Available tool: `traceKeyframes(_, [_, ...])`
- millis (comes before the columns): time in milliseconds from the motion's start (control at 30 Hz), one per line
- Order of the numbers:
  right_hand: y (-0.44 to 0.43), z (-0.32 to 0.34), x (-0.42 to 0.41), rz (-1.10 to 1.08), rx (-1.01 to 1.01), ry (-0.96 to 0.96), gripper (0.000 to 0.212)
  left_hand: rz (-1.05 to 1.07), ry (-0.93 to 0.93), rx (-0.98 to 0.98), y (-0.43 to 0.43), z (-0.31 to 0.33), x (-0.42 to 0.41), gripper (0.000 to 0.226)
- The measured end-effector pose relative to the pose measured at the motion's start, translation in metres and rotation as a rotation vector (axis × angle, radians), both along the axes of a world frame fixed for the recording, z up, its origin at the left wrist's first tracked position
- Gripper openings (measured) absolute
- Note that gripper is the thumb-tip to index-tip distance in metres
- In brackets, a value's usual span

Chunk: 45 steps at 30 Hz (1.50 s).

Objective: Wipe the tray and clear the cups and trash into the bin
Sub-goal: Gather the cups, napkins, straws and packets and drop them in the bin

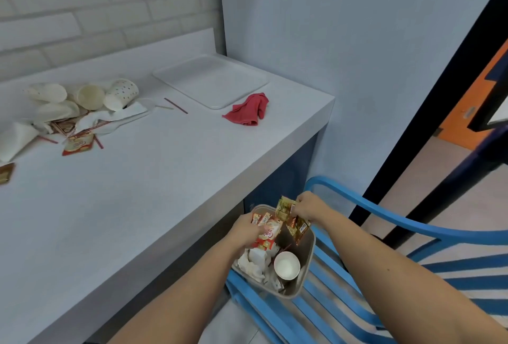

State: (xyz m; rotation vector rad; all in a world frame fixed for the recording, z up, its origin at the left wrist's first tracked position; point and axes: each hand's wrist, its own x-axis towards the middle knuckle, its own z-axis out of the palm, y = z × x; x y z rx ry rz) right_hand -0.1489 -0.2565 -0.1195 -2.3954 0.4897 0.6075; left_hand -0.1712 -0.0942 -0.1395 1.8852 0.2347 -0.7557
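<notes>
Both hands hover over a grey bin (307, 269) that stands on a blue chair. My left hand (248, 229) grips red-and-white sachet wrappers (268, 229) above the bin's mouth. My right hand (309, 207) holds gold-and-brown sachet wrappers (291, 218) over its far rim. Inside the bin lie a white paper cup (286, 264) and crumpled tissues (254, 264). On the counter, a white tray (211, 80) sits at the back right with a red cloth (248, 110) beside it. Paper cups (90, 96), tissues and more wrappers (77, 144) are piled at the left.
The blue slatted chair (357, 283) stands against the white counter's (154, 178) front edge. Thin red stir sticks (176, 105) lie between the pile and the tray. A wall rises behind the tray; a dark door frame (428, 113) is at the right.
</notes>
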Motion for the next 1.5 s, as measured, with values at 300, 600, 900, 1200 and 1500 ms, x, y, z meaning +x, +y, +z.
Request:
traceKeyframes(300, [0.016, -0.028, 0.001, -0.001, 0.044, 0.045, 0.02, 0.025, -0.06, 0.202, 0.007, -0.011, 0.001, 0.039])
traceKeyframes(600, [0.041, 0.011, 0.017, 0.197, 0.013, 0.116, 0.024, -0.097, -0.272, 0.27, 0.017, 0.03, 0.004, 0.045])
traceKeyframes(900, [0.107, 0.125, 0.033, 0.608, -0.025, 0.208, 0.026, -0.017, -0.453, 0.097, 0.077, 0.108, 0.006, 0.022])
traceKeyframes(1200, [0.226, 0.163, 0.033, 0.777, 0.009, -0.045, 0.017, 0.43, -0.555, 0.114, 0.215, 0.141, 0.001, 0.013])
traceKeyframes(1500, [0.366, 0.146, 0.017, 0.942, 0.098, -0.122, 0.014, 0.738, -0.521, 0.277, 0.36, 0.136, -0.049, 0.013])
